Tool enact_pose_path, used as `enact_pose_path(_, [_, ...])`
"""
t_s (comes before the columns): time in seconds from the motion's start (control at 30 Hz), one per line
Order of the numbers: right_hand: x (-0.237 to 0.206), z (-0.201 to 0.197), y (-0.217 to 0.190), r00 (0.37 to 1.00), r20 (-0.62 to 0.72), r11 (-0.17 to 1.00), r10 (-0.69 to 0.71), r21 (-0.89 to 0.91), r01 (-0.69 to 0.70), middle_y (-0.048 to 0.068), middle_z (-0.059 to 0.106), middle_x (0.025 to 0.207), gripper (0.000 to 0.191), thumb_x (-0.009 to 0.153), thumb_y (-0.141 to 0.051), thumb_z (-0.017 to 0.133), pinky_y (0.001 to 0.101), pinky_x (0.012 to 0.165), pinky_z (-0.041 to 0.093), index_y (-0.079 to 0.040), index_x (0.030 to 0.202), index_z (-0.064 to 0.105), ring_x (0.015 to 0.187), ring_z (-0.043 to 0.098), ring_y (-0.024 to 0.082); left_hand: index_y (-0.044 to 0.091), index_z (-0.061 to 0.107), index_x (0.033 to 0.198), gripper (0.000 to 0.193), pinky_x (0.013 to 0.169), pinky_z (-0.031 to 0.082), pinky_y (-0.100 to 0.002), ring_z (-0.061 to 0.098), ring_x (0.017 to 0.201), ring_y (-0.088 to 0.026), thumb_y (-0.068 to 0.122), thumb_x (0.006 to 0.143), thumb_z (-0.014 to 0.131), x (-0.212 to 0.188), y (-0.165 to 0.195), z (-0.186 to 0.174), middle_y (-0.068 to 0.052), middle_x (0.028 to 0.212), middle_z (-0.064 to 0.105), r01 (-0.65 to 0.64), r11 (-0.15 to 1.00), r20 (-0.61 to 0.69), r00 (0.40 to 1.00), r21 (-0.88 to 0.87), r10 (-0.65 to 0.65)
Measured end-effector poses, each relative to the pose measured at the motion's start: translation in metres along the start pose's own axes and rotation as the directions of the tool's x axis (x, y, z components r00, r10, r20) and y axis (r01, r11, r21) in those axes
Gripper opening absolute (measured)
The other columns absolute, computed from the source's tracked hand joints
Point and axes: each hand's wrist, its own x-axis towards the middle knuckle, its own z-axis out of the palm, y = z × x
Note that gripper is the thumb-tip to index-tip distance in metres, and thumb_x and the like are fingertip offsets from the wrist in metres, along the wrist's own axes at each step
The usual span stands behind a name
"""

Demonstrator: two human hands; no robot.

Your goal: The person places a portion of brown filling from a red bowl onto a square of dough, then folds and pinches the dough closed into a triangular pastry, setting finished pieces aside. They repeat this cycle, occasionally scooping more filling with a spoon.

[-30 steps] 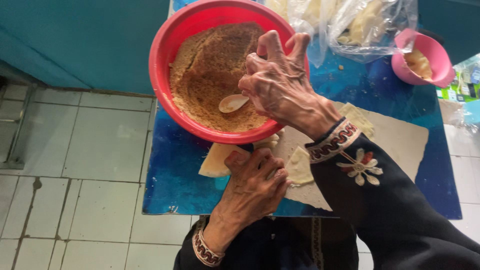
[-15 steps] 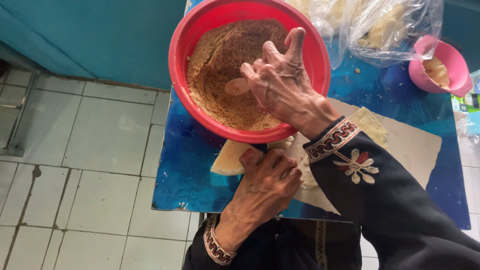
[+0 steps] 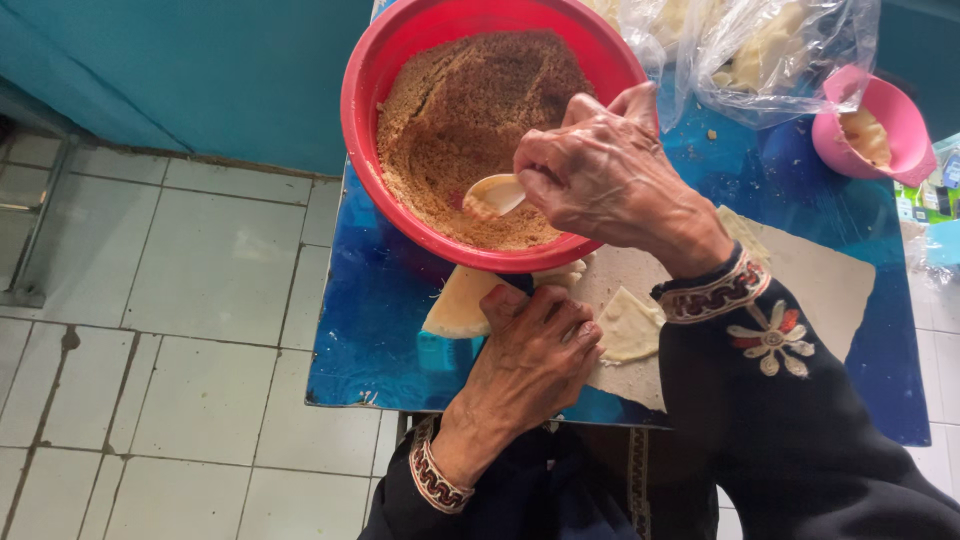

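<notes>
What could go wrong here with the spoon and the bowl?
1. The red bowl overhangs the table edge on the floor side; pressing in it may tip it.
2. The spoon held by the right hand looks full; crumbs may spill.
3. The left hand may crush the dough piece beneath it.

A large round red plastic bowl (image 3: 400,180), heaped with brown crumbly filling (image 3: 460,120), sits at twelve o'clock on the glossy blue surface (image 3: 370,340). The right hand (image 3: 610,180) hangs over its rim, fingers (image 3: 540,165) pinching a small pale spoon (image 3: 492,196) loaded with filling. At six o'clock the left hand (image 3: 530,360) presses flat on a pale dough wrapper (image 3: 460,305). A folded dough piece (image 3: 628,325) lies just beside it on a beige sheet (image 3: 810,280). At two o'clock: clear plastic bags (image 3: 760,50) and a small pink bowl (image 3: 895,120).
</notes>
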Motion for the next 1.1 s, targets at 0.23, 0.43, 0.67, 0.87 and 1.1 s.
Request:
enact_pose_path(0.23, [0.002, 0.009, -0.005, 0.996, 0.026, 0.996, -0.084, -0.012, 0.084, -0.006, 0.067, 0.070, 0.015, 0.088, -0.022, 0.063, 0.0515, 0.088, 0.027, -0.018, 0.076, 0.072, 0.086, 0.056, 0.019, 0.009, 0.069, 0.097, 0.015, 0.097, 0.040, -0.046, 0.055, 0.111, -0.024, 0.018, 0.086, 0.074, -0.002, -0.001, 0.003, -0.003, 0.108, 0.062, 0.006, 1.000, 0.006, 1.000, -0.011, -0.006])
enact_pose_path(0.43, [-0.005, -0.007, 0.003, 0.991, 0.068, 0.989, 0.113, 0.087, -0.118, 0.001, 0.060, 0.063, 0.019, 0.095, -0.027, 0.062, 0.0479, 0.087, 0.028, -0.019, 0.090, 0.078, 0.080, 0.055, 0.018, 0.010, 0.068, 0.097, 0.014, 0.099, 0.041, -0.046, 0.055, 0.112, -0.023, 0.018, 0.088, 0.073, -0.001, -0.001, 0.003, -0.002, 0.108, 0.062, 0.016, 0.999, 0.002, 1.000, -0.029, -0.016])
enact_pose_path(0.67, [-0.072, -0.040, 0.016, 0.966, 0.002, 0.924, 0.260, 0.291, -0.249, -0.005, 0.064, 0.075, 0.009, 0.094, -0.021, 0.071, 0.0311, 0.083, 0.040, -0.014, 0.100, 0.073, 0.079, 0.055, 0.012, 0.011, 0.065, 0.093, 0.015, 0.091, 0.037, -0.055, 0.055, 0.112, -0.026, 0.017, 0.083, 0.075, 0.001, -0.002, -0.004, -0.002, 0.104, 0.062, 0.033, 0.997, 0.019, 0.999, 0.073, -0.035])
enact_pose_path(0.87, [-0.158, -0.036, 0.000, 0.951, -0.039, 0.949, 0.306, 0.092, -0.302, -0.006, 0.064, 0.070, 0.011, 0.088, -0.019, 0.079, 0.0397, 0.093, 0.031, -0.013, 0.096, 0.075, 0.082, 0.056, 0.014, 0.006, 0.060, 0.107, 0.031, 0.109, 0.040, -0.048, 0.047, 0.125, -0.034, 0.016, 0.082, 0.076, 0.003, 0.001, -0.014, -0.008, 0.120, 0.058, 0.104, 0.994, 0.029, 0.994, -0.035, -0.104])
enact_pose_path(1.1, [-0.188, -0.010, -0.021, 0.938, -0.139, 0.946, 0.318, -0.020, -0.323, -0.009, 0.067, 0.083, 0.018, 0.086, -0.022, 0.084, 0.0455, 0.092, 0.026, -0.016, 0.099, 0.073, 0.092, 0.057, 0.016, 0.006, 0.060, 0.107, 0.030, 0.112, 0.039, -0.046, 0.045, 0.128, -0.035, 0.016, 0.084, 0.075, 0.007, 0.002, -0.021, -0.007, 0.121, 0.057, 0.111, 0.994, 0.044, 0.993, -0.022, -0.110])
